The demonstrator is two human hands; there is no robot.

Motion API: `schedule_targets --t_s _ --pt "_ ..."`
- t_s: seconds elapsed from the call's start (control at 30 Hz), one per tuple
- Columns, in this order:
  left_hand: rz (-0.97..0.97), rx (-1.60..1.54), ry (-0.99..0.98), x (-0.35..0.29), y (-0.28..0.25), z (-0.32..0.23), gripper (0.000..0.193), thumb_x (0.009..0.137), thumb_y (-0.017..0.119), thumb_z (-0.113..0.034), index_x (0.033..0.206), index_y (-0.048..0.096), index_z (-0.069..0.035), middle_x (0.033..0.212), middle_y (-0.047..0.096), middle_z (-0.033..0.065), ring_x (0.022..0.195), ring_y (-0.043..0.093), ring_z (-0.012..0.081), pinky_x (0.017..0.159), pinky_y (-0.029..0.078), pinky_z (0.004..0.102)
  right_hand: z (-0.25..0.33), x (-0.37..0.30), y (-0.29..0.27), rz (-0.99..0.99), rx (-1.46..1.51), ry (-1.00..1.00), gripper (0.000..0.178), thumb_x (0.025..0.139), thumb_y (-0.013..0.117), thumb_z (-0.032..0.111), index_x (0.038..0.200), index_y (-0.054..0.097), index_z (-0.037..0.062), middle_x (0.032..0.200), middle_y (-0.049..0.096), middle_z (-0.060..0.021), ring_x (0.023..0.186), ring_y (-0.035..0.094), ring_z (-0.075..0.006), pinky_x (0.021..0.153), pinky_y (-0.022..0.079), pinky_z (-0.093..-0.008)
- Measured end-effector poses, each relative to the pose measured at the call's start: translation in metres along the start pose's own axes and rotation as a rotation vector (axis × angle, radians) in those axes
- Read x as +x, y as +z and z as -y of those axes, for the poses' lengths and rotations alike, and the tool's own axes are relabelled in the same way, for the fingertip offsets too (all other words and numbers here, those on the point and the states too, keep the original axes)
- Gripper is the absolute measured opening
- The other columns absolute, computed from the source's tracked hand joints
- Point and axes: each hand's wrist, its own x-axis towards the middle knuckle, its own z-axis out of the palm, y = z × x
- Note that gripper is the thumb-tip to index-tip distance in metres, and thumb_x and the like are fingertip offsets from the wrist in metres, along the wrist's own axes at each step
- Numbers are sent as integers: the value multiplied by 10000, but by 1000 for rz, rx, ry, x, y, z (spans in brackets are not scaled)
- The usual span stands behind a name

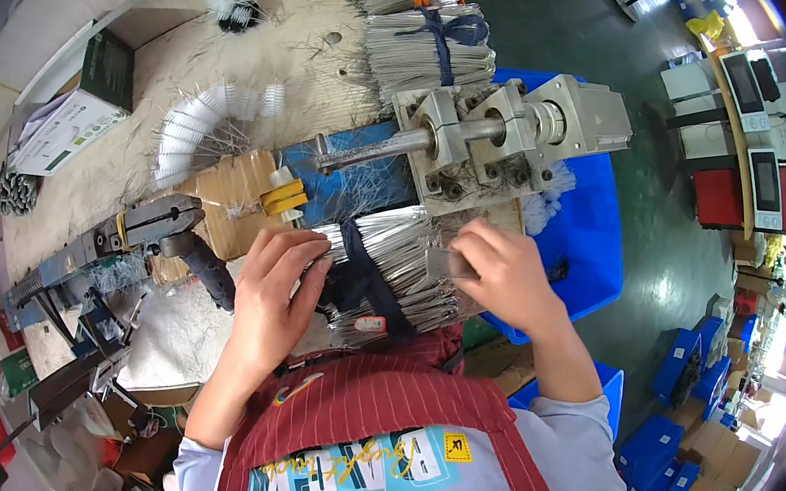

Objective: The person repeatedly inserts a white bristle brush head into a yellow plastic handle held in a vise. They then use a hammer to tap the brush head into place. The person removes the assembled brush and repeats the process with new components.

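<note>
Silver wire bundle point(403, 242), navy cloth tie point(358, 269), red-and-white label point(370, 324): lay at beige wooden worktop point(290, 46)'s near edge, room tight before grey metal shaft fixture point(465, 137). Right hand point(500, 270) gripped flat grey plate point(437, 263); left hand point(278, 283) lay at bundle's left end, closure unclear.

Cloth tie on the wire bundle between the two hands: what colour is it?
The cloth tie is dark navy blue, best seen in the head view.

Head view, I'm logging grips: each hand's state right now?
Left hand: half curled beside the navy-tied bundle of thin silver wires; any hold cannot be told.
Right hand: closed, pinching a small flat grey piece.
</note>
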Motion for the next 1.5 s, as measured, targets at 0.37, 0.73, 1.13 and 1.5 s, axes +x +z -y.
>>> schedule_targets --t_s 0.37,0.73,1.13,1.5 --pt "605 -690 -301 20 0 -30 440 1015 474 -235 1342 460 58 1149 646 169 1091 595 236 957 442 362 17 36 -62 -152 529 -84 290 737 760 46 947 560 22 862 643 -99 747 643 -268 677 508 -331" --pt "64 379 54 77 -64 13 91 883 601 -110 947 636 -56 804 601 108 791 581 316 753 423 410 27 165 -40 -118 -312 -325 144 754 648 17 886 591 24 877 615 -115 815 627 -335 702 514 -391" --pt "83 387 21 31 -103 3 116 815 631 -45 930 646 -37 827 533 106 826 540 306 781 397 392 73 182 14 83 15 -641 162 759 685 117 869 594 40 811 647 -105 768 642 -296 647 514 -406" --pt "-398 -99 -531 -67 -45 59 218 894 674 -133 1029 603 23 830 619 125 771 591 211 701 469 320 94 229 30 531 264 -329 215 880 628 250 836 646 41 726 654 -155 684 636 -327 609 473 -411"
